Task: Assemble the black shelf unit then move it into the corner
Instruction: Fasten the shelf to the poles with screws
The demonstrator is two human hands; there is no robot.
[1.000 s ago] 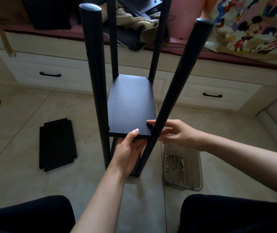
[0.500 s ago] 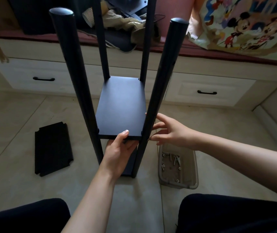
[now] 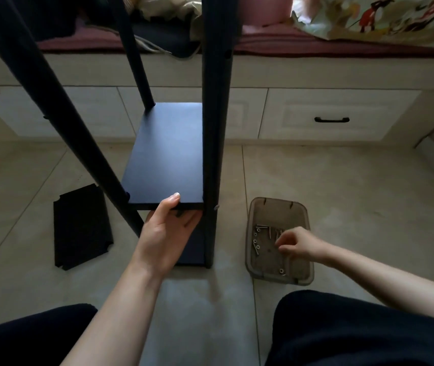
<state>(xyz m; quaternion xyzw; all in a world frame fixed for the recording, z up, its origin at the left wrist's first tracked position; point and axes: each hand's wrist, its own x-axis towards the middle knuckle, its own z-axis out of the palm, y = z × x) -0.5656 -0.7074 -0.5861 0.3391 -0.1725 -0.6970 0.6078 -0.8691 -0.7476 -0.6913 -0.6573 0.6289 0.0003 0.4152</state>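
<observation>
While the left hand (image 3: 167, 235) stays under the near edge of the shelf panel (image 3: 165, 157), thumb on top and fingers (image 3: 189, 220) curled beneath to grip it level between the posts, the right hand (image 3: 296, 244) has left the near right post (image 3: 214, 154) and dropped to the clear tray (image 3: 279, 207) on the floor at about 4 o'clock from the unit. Its fingers are bunched over the loose screws (image 3: 259, 231); whether they have pinched one yet I cannot tell. That shift suggests the panel is now lined up and wants fastening, with a screw head (image 3: 216, 207) already showing on the post beside the panel's corner. The black shelf unit stands upright on the tiles at 12 o'clock, before the drawer fronts (image 3: 332, 117), not yet in any corner. One spare panel (image 3: 81, 227) lies flat at 9 o'clock, so at least one more tier looks to be left.
</observation>
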